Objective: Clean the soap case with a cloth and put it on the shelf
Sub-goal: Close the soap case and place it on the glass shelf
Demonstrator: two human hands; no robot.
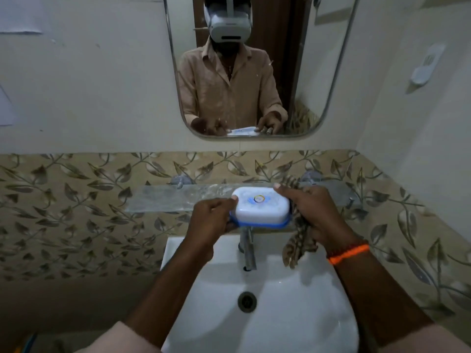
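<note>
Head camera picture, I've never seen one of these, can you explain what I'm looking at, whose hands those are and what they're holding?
There is no machine here: a person wears a camera on the head, so you look forward and down along their own arms. The mirror above shows that same person wearing the headset. Both hands hold a white soap case with a blue base, in front of a glass shelf and above a white sink with a metal tap. The left hand grips its left end. The right hand touches the right end and also holds a patterned cloth, which hangs down.
</note>
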